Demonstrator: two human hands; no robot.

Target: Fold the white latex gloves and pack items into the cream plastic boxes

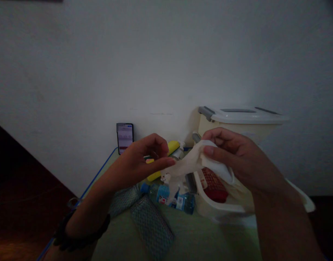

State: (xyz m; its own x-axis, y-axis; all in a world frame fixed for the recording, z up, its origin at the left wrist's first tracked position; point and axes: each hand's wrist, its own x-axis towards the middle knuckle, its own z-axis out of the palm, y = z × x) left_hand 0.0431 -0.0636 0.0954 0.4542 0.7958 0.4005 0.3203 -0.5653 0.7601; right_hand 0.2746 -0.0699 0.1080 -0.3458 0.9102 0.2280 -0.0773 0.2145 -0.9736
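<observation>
A thin, white, partly see-through sheet (192, 159), bunched at its right end, hangs from my right hand (234, 156); I cannot tell if it is film or tissue. The thumb and fingers of that hand pinch it above the white bin. My left hand (147, 156) is at the sheet's left side, fingers curled, with a gap between thumb and forefinger. Its thumb tip lies close to the sheet; whether they touch is unclear. Below the sheet, a plastic bottle (161, 194) with a blue cap lies on its side, partly covered by the hanging end.
An open white bin (226, 207) holds a red patterned packet (214, 186). Behind it stands a lidded box (237, 116). A phone (125, 139) leans on the wall. Two woven scrubbing pads (152, 226), yellow items (155, 175) and the green table (204, 239) are around.
</observation>
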